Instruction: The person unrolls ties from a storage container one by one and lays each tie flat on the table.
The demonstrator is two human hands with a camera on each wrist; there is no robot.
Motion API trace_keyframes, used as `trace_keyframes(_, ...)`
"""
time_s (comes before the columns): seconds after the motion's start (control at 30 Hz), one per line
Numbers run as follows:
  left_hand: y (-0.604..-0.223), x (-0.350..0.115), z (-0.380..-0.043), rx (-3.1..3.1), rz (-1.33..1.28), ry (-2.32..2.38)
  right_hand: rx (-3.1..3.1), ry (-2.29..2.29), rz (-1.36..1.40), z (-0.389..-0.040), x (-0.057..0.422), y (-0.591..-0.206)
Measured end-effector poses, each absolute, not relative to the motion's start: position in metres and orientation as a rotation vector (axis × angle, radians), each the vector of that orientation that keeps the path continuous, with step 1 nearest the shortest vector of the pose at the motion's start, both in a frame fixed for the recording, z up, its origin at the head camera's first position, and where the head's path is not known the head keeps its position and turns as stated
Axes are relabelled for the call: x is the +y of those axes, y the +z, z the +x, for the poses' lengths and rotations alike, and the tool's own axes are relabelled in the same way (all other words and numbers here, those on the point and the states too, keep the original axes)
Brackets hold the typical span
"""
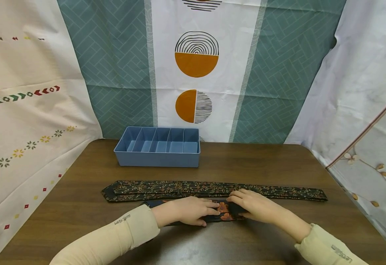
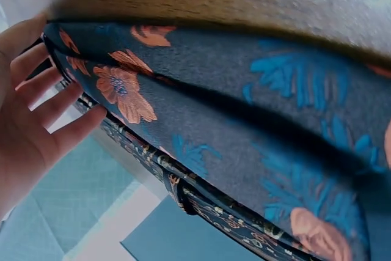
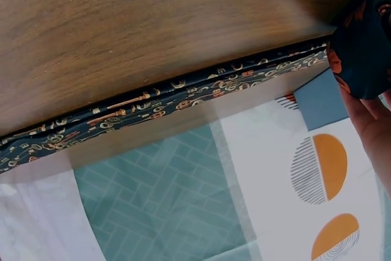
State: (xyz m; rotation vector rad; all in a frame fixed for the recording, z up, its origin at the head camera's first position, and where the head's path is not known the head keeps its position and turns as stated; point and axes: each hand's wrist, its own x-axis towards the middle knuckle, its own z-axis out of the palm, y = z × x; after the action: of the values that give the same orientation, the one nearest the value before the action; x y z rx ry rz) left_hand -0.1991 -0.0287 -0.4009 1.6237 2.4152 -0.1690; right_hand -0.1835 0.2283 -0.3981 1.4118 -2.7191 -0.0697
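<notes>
A dark floral necktie with orange and blue blossoms lies near the front of the table, under both hands. My left hand rests on it with fingers nearly straight; in the left wrist view, those fingers are spread along the tie's edge. At the tie's right end, my right hand grips a rolled-up bundle of it, fingers curled round the roll. Part of the tie is hidden by the hands and left sleeve. Just behind lies a second necktie, dark with a small gold-and-red pattern, folded lengthwise.
A blue box with several compartments stands at the back left of the wooden table. Printed cloths hang behind the table and along both sides.
</notes>
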Motion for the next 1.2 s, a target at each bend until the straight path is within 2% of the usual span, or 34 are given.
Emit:
trace_keyframes(0.47,-0.406,-0.036,-0.199,2.424,1.655,-0.141,-2.712,-0.067,1.421,-0.184,0.229,-0.397)
trace_keyframes(1.2,-0.404,-0.055,-0.2,2.384,1.539,-0.026,-2.719,0.044,1.431,-0.183,0.228,-0.4)
